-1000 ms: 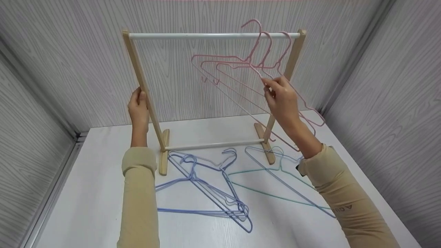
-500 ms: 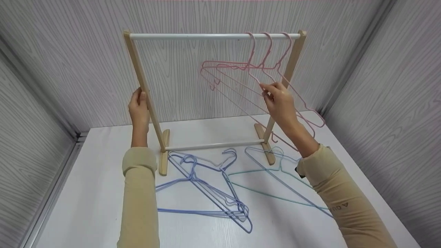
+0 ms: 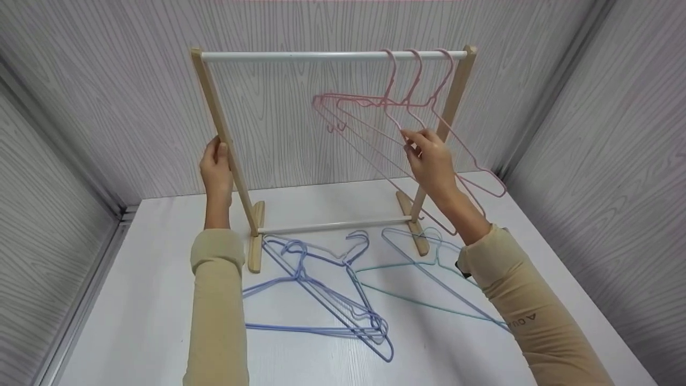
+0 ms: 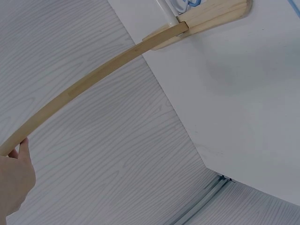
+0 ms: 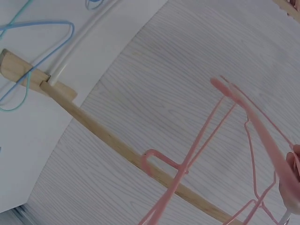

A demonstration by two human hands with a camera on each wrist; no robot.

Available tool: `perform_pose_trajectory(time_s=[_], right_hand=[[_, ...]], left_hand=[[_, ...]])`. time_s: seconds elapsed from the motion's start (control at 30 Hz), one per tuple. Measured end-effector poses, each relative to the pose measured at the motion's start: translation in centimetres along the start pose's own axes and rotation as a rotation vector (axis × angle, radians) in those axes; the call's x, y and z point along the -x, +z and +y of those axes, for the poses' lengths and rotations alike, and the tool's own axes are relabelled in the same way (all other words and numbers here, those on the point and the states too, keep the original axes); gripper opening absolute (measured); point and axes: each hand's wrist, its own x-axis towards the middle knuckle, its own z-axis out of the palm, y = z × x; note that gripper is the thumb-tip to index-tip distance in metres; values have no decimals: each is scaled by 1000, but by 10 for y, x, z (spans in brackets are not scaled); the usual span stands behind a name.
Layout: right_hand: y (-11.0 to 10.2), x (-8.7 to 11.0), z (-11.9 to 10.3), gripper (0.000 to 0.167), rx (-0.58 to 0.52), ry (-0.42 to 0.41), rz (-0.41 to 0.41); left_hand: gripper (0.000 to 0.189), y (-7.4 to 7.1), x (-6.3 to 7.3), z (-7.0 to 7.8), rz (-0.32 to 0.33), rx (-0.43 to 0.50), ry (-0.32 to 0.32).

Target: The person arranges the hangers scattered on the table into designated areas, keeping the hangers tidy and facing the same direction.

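A small garment rack with wooden posts and a white top rail [image 3: 321,55] stands on the table. My left hand [image 3: 216,166] grips its left post [image 3: 214,110], thumb in front; the left wrist view shows the same hand [image 4: 16,178] at the post's edge. Three pink hangers hang from the rail's right half by their hooks. My right hand [image 3: 433,163] pinches the sloping shoulder of the leftmost pink hanger [image 3: 395,69]. In the right wrist view, pink hanger arms [image 5: 262,126] run toward that hand [image 5: 290,187], which is partly cut off.
Several blue hangers [image 3: 321,289] lie overlapping in front of the rack. To their right, a green hanger [image 3: 407,301] and another blue hanger [image 3: 429,273] cross by the rack's right foot [image 3: 420,241]. Grey wood-patterned panels [image 3: 134,91] enclose the table [image 3: 134,300].
The leftmost pink hanger came down, its hook now over the rail. My right hand lowered with it and shifted slightly left. My left hand stayed on the post.
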Motion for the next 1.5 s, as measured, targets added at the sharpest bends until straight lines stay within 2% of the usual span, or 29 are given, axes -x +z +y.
perform_pose_trajectory(time_s=[0.2,0.43,0.7,0.9,1.33,1.5], right_hand=[[3,1,-3,24,-31,12,-12],[5,0,-3,24,-22,-17,1],[4,1,-1,30,-20,29,-13],[4,3,1,33,-20,28,-10],[3,7,2,29,-2,19,23],[5,7,1,29,-5,20,23]], left_hand=[[49,-1,1,0,-7,11,-1],[48,0,1,1,-8,12,-4],[48,2,-2,-1,4,22,7],[47,1,-1,-2,3,26,23],[49,-1,2,-1,-10,7,5],[49,-1,1,-2,-11,30,0]])
